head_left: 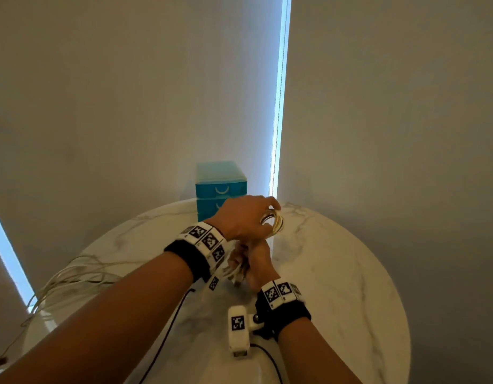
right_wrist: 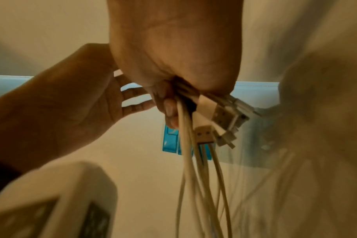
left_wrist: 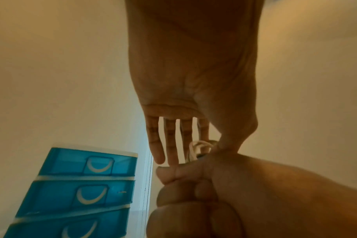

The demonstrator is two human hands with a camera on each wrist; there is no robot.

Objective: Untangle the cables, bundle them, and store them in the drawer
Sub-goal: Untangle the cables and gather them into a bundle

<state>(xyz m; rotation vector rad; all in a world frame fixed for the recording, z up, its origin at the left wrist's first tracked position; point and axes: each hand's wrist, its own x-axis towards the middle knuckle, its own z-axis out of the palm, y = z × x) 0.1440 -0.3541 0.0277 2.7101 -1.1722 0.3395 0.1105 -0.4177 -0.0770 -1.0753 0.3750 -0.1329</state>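
My right hand (head_left: 255,268) grips a bundle of white cables (right_wrist: 194,169) in a fist over the middle of the round table. Their USB connectors (right_wrist: 220,116) stick out past the fist. My left hand (head_left: 268,214) is just above and beyond it. Its thumb and forefinger pinch the upper loops of the cables (head_left: 277,221) while the other fingers (left_wrist: 171,145) stay fairly straight. The rest of the white cable (head_left: 73,273) trails leftwards across the table and over its edge. The blue three-drawer unit (head_left: 220,187) stands behind my hands, with all visible drawers (left_wrist: 81,185) closed.
The white marble table (head_left: 336,273) stands against a pale wall with a bright window strip (head_left: 280,106). Black leads from the wrist cameras (head_left: 167,333) run over the near part of the table. The table's right half is bare.
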